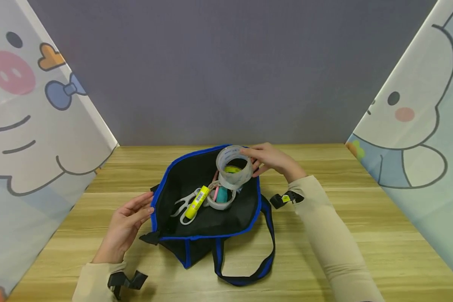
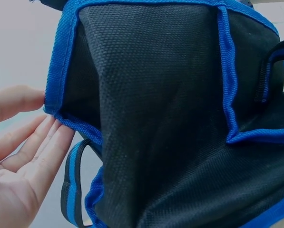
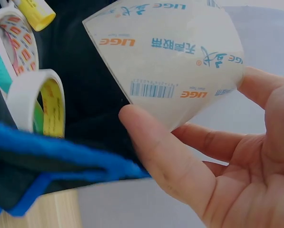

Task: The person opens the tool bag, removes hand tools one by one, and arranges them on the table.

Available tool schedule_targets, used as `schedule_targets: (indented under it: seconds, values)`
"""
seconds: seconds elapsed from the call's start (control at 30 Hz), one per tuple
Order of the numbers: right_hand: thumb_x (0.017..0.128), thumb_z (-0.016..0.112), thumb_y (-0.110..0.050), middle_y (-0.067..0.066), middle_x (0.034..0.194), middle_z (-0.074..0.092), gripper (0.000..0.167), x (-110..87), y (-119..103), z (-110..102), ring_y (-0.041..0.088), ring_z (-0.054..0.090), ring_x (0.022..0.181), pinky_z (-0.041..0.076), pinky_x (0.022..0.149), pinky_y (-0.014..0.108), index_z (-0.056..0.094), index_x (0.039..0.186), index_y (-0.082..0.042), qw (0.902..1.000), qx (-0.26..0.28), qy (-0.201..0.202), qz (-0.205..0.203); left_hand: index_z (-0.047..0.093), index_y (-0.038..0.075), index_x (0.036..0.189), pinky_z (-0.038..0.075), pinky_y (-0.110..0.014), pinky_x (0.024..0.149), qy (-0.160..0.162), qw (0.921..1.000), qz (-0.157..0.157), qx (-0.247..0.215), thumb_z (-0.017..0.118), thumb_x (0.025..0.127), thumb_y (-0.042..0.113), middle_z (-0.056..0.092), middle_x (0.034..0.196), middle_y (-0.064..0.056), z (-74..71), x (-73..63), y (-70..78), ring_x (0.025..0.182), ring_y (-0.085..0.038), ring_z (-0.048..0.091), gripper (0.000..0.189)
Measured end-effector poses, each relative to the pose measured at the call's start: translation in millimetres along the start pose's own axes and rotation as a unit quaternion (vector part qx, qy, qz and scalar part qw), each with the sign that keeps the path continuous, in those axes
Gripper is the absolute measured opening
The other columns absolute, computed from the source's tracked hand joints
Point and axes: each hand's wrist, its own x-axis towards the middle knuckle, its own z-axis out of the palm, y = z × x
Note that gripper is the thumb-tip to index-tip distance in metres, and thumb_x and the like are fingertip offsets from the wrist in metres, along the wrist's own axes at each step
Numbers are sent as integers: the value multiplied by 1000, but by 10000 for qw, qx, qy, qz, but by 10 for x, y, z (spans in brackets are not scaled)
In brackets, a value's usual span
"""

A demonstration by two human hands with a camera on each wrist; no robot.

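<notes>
A black bag with blue trim (image 1: 190,165) lies with its mouth facing up. My left hand (image 1: 126,220) pinches its left rim, thumb on one side and fingers on the other; the left wrist view shows the blue-edged corner (image 2: 56,90) between them. Over the bag's far right side, my right hand (image 1: 269,158) grips a roll of clear packing tape (image 1: 235,179). Printed lettering and a barcode show on the tape roll (image 3: 151,71). Inside the bag are white-handled scissors (image 1: 187,222), a yellow glue stick (image 1: 197,203) and a white tape roll (image 1: 222,206).
A second white roll with a yellow inside (image 3: 53,109) and a teal item (image 1: 222,195) are also in the bag. One strap (image 1: 245,280) loops onto the wooden table (image 1: 362,235) in front. A grey panel (image 1: 226,75) rises behind, with cartoon-printed panels at both sides.
</notes>
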Motion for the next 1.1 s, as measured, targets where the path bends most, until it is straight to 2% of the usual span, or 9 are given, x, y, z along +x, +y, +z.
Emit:
schedule_targets:
  seconds: [0.2, 0.37, 0.5, 0.6, 0.73, 0.9, 1.1]
  values:
    - [102, 54, -34, 12, 90, 62, 52, -90, 29, -197, 21, 68, 73, 61, 73, 45, 56, 128, 11, 9989, 335, 331, -87, 70, 6, 124, 56, -22, 83, 61, 9997, -17, 222, 50, 94, -19, 71, 113, -1, -11, 27, 33, 100, -11, 66, 44]
    - [104, 52, -33, 10, 90, 58, 54, -191, 98, -329, 21, 67, 72, 60, 77, 49, 49, 136, 11, 9968, 578, 543, -71, 70, 7, 124, 56, -22, 84, 24, 9994, -11, 357, 51, 94, -19, 71, 113, 1, -32, 22, 40, 101, -10, 66, 44]
    - [105, 50, -34, 13, 94, 57, 58, -279, 188, -413, 19, 67, 72, 60, 77, 47, 43, 142, 11, 9947, 745, 703, -108, 69, 6, 125, 56, -22, 84, -83, 9993, 62, 373, 50, 94, -20, 71, 113, 1, -56, -11, 29, 102, -10, 66, 45]
    - [105, 50, -36, 14, 97, 56, 61, -329, 254, -485, 17, 67, 73, 61, 76, 44, 43, 140, 13, 9927, 798, 887, -146, 68, 4, 126, 56, -23, 85, -134, 9993, 108, 318, 49, 94, -21, 71, 114, 0, -67, -24, 15, 102, -11, 66, 45]
    - [105, 49, -39, 11, 94, 55, 64, -376, 346, -574, 16, 67, 73, 61, 74, 41, 41, 140, 14, 9888, 989, 1103, -172, 68, 4, 126, 56, -23, 85, -174, 9994, 114, 289, 49, 94, -20, 71, 114, 0, -70, -34, 16, 101, -10, 66, 44]
    - [104, 51, -38, 6, 91, 58, 65, -407, 471, -654, 16, 68, 73, 62, 72, 38, 37, 143, 13, 9798, 1518, 1291, -185, 69, 3, 125, 56, -23, 85, -212, 9995, 150, 201, 49, 94, -20, 71, 115, -1, -72, -39, 19, 101, -11, 67, 44]
    - [104, 52, -36, 8, 94, 58, 56, -486, 625, -727, 17, 67, 74, 62, 72, 37, 41, 135, 9, 9700, 1958, 1408, -317, 67, 2, 127, 56, -23, 86, -351, 9991, 210, 115, 47, 95, -21, 71, 117, -2, -78, -38, 8, 103, -12, 67, 44]
